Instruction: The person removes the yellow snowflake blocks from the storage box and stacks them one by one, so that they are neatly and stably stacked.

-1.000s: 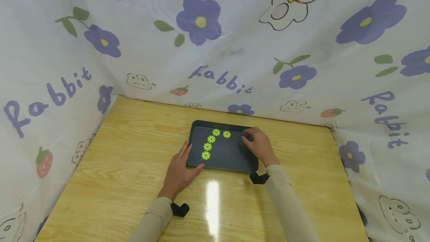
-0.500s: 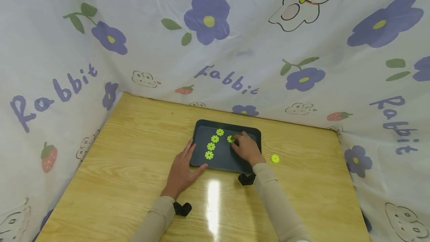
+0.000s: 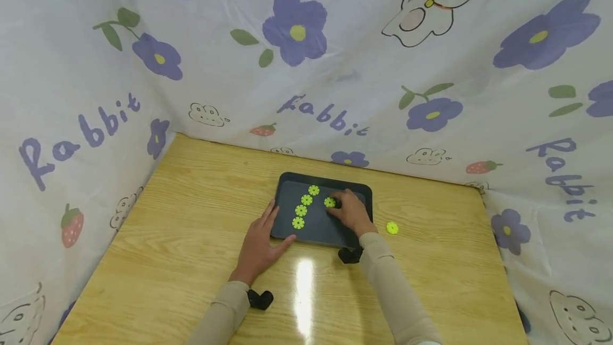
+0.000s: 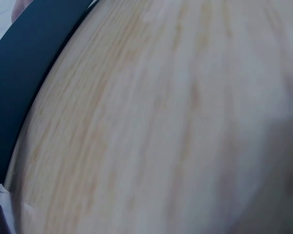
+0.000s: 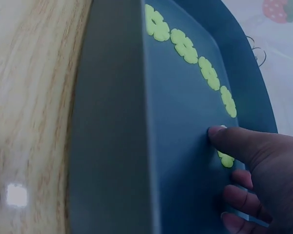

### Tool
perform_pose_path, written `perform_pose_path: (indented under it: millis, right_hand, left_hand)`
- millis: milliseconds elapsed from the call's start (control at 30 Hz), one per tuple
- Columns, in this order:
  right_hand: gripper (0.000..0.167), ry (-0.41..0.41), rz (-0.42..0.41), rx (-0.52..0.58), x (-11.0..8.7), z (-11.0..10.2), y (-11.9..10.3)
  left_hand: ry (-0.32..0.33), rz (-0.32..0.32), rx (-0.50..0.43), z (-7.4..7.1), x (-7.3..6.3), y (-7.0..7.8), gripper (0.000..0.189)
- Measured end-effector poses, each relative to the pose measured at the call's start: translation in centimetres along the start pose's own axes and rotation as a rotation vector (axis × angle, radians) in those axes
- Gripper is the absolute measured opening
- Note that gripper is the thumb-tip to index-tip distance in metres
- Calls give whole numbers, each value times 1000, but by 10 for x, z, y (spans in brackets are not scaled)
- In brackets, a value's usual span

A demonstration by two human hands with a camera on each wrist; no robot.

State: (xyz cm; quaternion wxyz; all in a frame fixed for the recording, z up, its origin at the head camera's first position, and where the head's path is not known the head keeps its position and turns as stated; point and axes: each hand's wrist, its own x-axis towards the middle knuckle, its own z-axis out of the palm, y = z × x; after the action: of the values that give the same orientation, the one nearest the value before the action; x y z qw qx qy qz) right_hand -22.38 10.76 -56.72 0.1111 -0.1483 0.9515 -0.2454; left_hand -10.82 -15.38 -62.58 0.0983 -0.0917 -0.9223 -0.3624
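Hanging on three sides, a white cloth printed with purple flowers and "Rabbit" lettering borders your wood-grain surface. On that surface lies a dark shallow tray. Your left hand is spread wide, its straight fingers against the tray's left edge and its thumb at the near edge. Your right hand reaches over the tray's right half, drawn narrow, thumb and forefinger pinching a yellow-green disc that sits to the right of a slanting row of four matching discs, apart from them; just beyond the tray's right edge, a sixth disc lies on the surface
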Motion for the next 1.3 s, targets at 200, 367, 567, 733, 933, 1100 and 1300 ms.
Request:
perform_pose_path:
  millis: [200, 367, 567, 733, 933, 1100, 1300]
  right_hand:
    - [40, 17, 0, 0, 0, 2, -1]
    - [40, 31, -15, -20, -2, 3, 2]
    - [37, 57, -57, -42, -10, 1, 6]
    - [38, 95, -97, -21, -19, -6, 8]
    - [36, 154, -139, -9, -30, -15, 13]
    - [35, 200, -132, -5, -39, -24, 17]
    - [34, 269, -117, 11, -52, -37, 26]
  left_hand:
    - [5, 0, 1, 1, 0, -1, 90]
    - [8, 8, 6, 2, -1, -1, 91]
    - [10, 16, 2, 2, 0, 1, 91]
    - [13, 23, 3, 3, 0, -1, 90]
    - [17, 27, 2, 2, 1, -2, 91]
    - [23, 27, -2, 3, 2, -2, 90]
    - [28, 28, -20, 3, 1, 0, 90]
